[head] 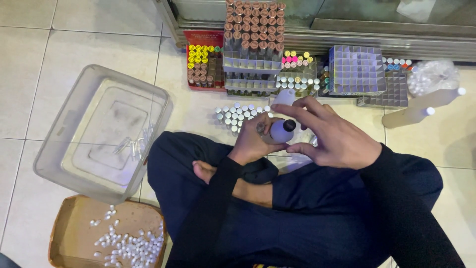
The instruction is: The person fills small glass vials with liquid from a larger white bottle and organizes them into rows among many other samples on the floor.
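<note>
I sit cross-legged on a tiled floor. My left hand (253, 141) grips a small white plastic bottle with a dark opening (282, 130), and a small vial tip shows by its fingers. My right hand (333, 134) curls over the same bottle from the right, its thumb and fingers touching the bottle's side. Just beyond my hands, a cluster of small white-capped vials (238, 115) stands on the floor.
A clear plastic tub (64, 134) holding a few vials lies at my left. A cardboard tray (74, 218) of white caps sits near my left knee. Racks of capped vials (253, 34) and grey grid trays (356, 69) line the far side, with two pale bottles (411, 115) at right.
</note>
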